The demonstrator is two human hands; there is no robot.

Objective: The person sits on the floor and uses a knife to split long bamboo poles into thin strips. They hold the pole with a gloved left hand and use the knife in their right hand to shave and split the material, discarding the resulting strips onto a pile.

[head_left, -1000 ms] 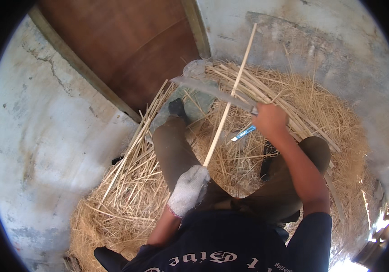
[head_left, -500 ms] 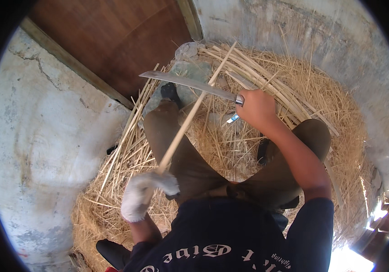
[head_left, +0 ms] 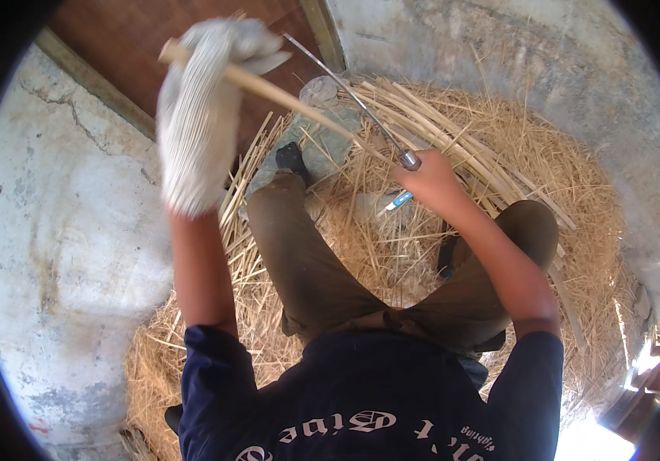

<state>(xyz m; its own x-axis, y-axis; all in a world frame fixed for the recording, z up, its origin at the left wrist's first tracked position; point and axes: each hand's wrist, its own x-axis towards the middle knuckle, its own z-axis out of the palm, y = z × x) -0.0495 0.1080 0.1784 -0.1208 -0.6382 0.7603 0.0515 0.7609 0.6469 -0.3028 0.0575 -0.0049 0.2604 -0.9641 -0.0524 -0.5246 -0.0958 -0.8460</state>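
Observation:
My left hand (head_left: 201,123), in a white knitted glove and slightly blurred, is raised at the upper left. Its fingers are closed round a pale wooden stick (head_left: 303,109), which slants down to the right. The stick's lower end reaches my right hand (head_left: 436,183); whether that hand also touches it, I cannot tell. In my bare right hand is the handle of a machete (head_left: 354,95). Its long blade points up and left, seen nearly edge-on, crossing above the stick near the handle.
Several pale split sticks (head_left: 472,157) lie in a curved pile on straw (head_left: 583,230). A grey-green stone (head_left: 322,138) sits beyond my legs, with a blue-handled tool (head_left: 399,201) nearby. A brown door (head_left: 145,38) and worn plaster walls (head_left: 61,253) enclose the spot.
My left hand has swung from low beside my leg up to the far left, turning the stick over to a new slant. The machete's blade has tilted upward and turned edge-on.

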